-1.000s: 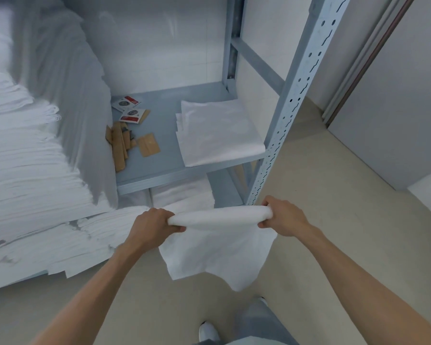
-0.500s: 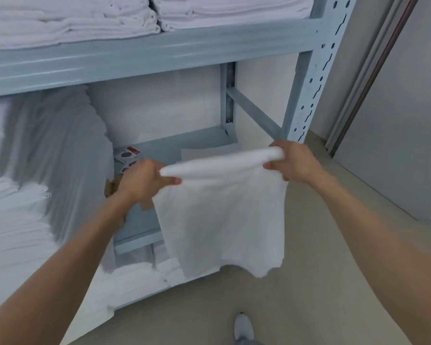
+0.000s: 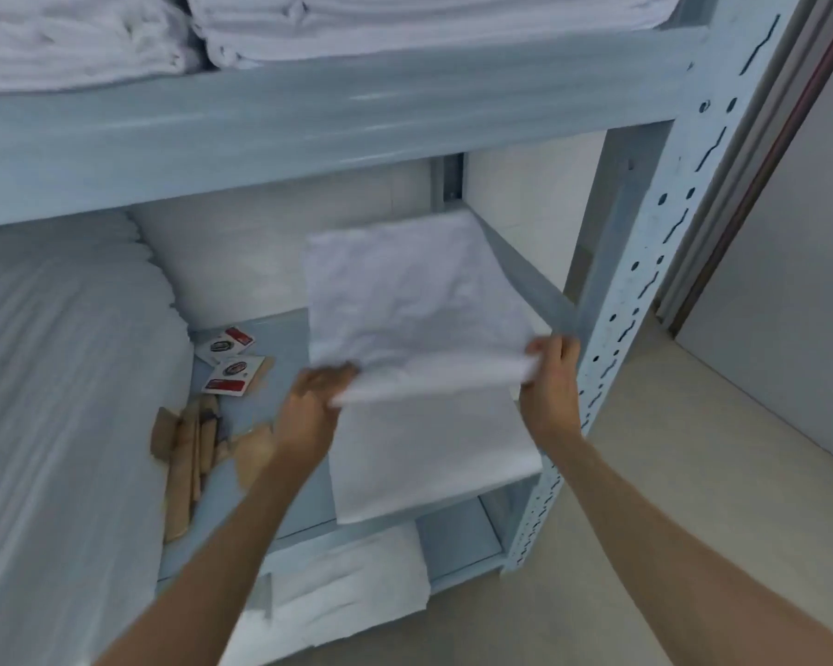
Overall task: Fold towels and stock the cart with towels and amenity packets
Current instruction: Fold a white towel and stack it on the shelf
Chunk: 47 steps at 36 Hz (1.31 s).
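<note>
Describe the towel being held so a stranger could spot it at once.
Find the grey metal shelving rack, then its middle shelf. Above the folded towel lying there, the left hand and right hand grip the held towel, the only one airborne.

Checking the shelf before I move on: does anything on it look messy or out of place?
Yes. The brown packets and the red-and-white packets lie scattered at odd angles on the middle shelf, not stacked. The folded towel beside them lies flat.

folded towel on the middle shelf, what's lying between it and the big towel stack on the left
In the head view, amenity packets lie on the bare shelf between the folded towel and the towel stack: two red-and-white sachets and brown packets. The left forearm crosses there too.
</note>
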### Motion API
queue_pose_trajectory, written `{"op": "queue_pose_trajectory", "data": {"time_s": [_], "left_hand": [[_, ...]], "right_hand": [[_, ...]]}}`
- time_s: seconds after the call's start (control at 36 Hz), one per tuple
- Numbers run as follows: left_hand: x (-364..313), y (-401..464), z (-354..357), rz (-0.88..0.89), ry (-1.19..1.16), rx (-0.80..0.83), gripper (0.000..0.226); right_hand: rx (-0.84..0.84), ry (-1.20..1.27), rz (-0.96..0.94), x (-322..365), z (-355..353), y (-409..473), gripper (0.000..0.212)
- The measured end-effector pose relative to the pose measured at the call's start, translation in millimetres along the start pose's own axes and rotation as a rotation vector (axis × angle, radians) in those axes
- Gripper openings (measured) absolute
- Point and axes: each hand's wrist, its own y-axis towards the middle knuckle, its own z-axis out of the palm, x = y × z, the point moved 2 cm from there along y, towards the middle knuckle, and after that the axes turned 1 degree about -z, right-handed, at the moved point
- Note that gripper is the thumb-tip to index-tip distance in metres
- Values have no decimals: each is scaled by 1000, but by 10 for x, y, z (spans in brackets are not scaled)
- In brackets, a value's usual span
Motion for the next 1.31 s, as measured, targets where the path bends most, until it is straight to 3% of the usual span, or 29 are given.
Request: {"op": "queue_pose_trajectory", "data": {"time_s": [0.14,0.19,0.31,0.44,0.56,0.64,0.75,0.83,1.0,1.31], "left_hand": [[433,-812,1082,-202,-81,333,63],[517,-1023,1280,-255,-58,406,64],[580,-925,1335,-350,-87,379,58],[610,-809,1249,-358,-85,526,50],[538,-617,1156,-377,156,651,36],[497,-302,1033,-369,234,627,35],[344,147,959,-283,190,429,38],[133,365,1149,-234,164,304,48],[183,-360,2028,-198,266,470,60],[427,-698,1945,-186,214,421,63]], "right_hand": [[425,-218,210,-1006,545,-657,50],[433,-251,207,-1126,613,-763,50],[441,-334,186,-1042,620,-637,45],[448,-416,279,-959,661,-592,41],[344,-517,197,-826,661,-568,37],[314,-450,21,-578,683,-375,42],[344,-385,-159,-228,795,-8,35],[350,-461,-256,-184,990,149,41],[587,-726,-254,-1052,1290,-313,58],[577,-721,-270,-1162,1250,-427,60]]}}
